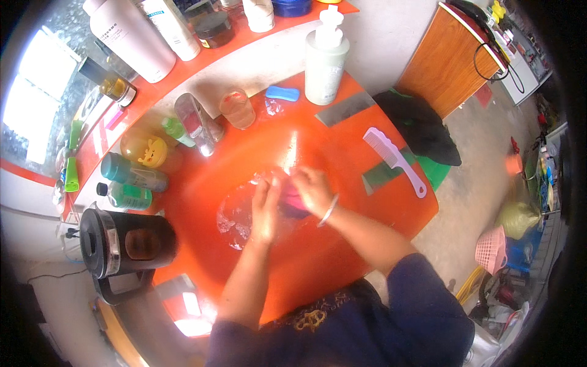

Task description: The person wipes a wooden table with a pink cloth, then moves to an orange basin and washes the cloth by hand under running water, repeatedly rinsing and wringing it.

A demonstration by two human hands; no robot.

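My left hand (267, 208) is over the red-orange washbasin (202, 183), its fingers pointing up and away from me, close to a blurred pink and dark cloth (293, 199). At the cloth's right side my right hand (312, 190), with a pale bracelet on the wrist, has curled fingers that grip the cloth. Whether the left hand also grips it cannot be told. Foamy water (234, 225) lies in the basin below the hands.
A pump bottle (326, 69), blue soap bar (282, 93), glass (237, 110) and lilac comb (396, 160) lie beyond and right of the basin. Left stand several bottles and a black kettle (160, 241). A red shelf (202, 57) with toiletries runs behind.
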